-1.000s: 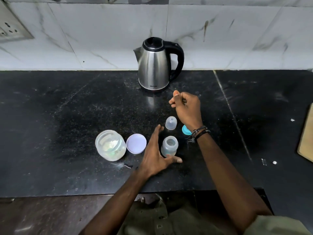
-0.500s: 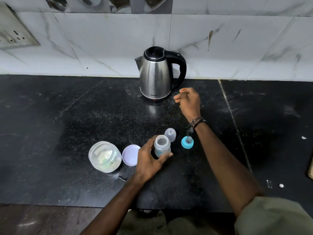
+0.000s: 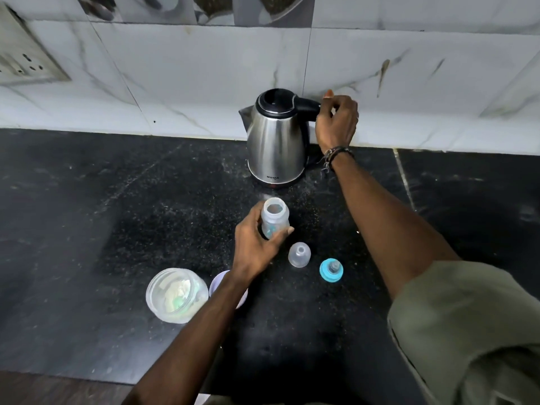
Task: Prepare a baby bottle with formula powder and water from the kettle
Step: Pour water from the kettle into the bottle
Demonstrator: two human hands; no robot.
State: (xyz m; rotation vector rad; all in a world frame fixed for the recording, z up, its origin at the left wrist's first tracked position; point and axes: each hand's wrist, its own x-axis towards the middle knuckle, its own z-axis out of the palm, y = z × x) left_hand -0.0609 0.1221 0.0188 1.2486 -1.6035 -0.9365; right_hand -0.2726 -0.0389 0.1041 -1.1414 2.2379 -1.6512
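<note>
The small clear plastic baby bottle (image 3: 274, 219) stands uncapped on the black stone counter (image 3: 87, 229), gripped by our left hand (image 3: 257, 247); our right hand (image 3: 337, 124) clasps the steel kettle's (image 3: 274, 141) black handle.

A black speckled stone counter (image 3: 87, 217) carries a steel kettle (image 3: 276, 138) at the back. Nearer stand an open baby bottle (image 3: 274, 219), a clear cap (image 3: 298, 254), a blue teat ring (image 3: 331, 270), a powder jar (image 3: 175, 295) and its lid (image 3: 217, 283).

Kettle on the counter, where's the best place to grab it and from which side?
Take the kettle by its black handle, coming from the right. The handle juts right, opposite the spout, and the right hand is already there.
</note>
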